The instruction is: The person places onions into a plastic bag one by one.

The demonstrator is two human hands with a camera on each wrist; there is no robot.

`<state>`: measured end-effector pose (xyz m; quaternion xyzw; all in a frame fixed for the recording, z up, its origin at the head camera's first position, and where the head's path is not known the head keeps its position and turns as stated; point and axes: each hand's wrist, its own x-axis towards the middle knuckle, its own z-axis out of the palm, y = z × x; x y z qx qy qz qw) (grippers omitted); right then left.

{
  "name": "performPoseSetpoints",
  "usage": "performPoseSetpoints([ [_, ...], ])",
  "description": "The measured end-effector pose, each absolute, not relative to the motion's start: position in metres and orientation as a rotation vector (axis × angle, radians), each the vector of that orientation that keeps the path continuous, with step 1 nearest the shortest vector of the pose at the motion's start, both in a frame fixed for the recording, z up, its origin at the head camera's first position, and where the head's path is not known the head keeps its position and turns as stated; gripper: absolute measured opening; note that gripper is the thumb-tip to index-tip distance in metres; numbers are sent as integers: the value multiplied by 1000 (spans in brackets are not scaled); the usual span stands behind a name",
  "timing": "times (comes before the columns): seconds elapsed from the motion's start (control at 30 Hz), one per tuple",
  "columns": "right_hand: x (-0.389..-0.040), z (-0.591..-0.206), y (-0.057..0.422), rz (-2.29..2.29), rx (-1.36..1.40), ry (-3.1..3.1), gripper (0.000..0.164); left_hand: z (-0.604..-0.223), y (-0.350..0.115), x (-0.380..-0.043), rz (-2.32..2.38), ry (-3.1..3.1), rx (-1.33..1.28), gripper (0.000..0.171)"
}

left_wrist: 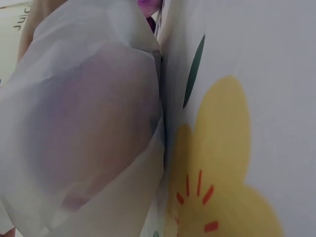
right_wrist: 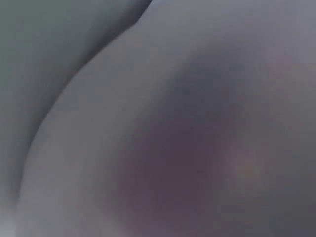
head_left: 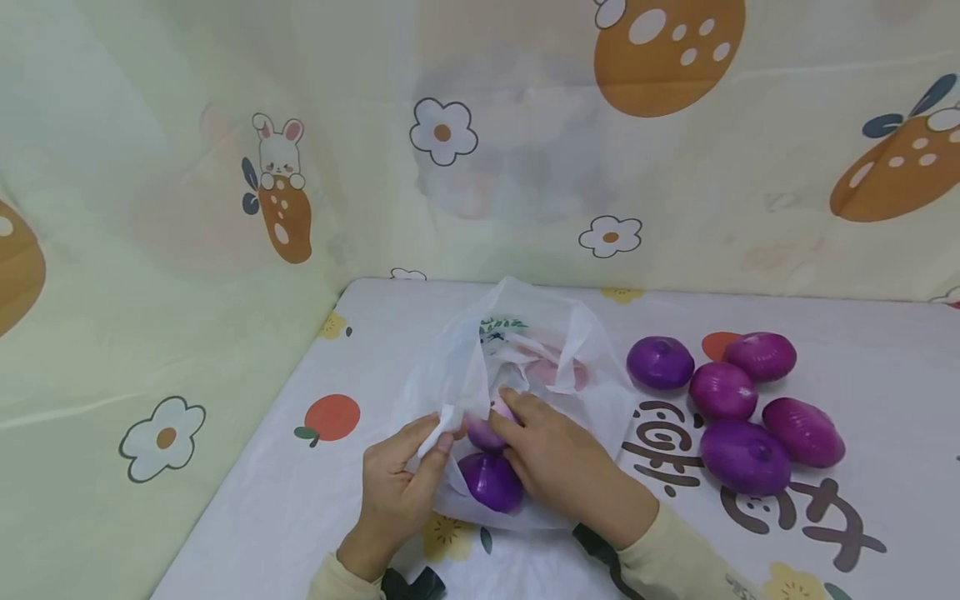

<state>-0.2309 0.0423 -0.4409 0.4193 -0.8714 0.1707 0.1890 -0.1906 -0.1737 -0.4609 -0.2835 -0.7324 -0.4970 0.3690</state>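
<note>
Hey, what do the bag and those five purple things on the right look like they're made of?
The bag: probably thin plastic film, milky with a slight sheen; it creases crisply and blurred colours show through.

The purple things: perhaps smooth, glossy plastic, judging by their bright highlights and strong, even colour. Real, shiny-skinned vegetables can't be ruled out.

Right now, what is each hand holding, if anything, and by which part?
The left hand pinches the white bag by its rim. The right hand is at an onion; whether it grips that cannot be told.
</note>
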Motion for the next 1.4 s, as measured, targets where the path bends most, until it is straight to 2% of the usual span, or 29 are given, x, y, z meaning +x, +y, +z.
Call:
performPoseSetpoints([
  [0.2, -230, -435, 42, 501, 1184, -2513, 39, -462, -175, -191, -1273, -1876, -738, 31],
  [0.9, -229, -419, 56, 561, 1069, -2620, 54, -463, -173, -188, -1263, -1902, -662, 26],
  [1.17, -227, -407, 90, 551, 957, -2645, 54, -461, -172, -188, -1265, -1898, -646, 25],
  [1.4, -217, -396, 143, 577, 768, -2694, 57, -462, -171, -186, -1265, -1900, -637, 26],
])
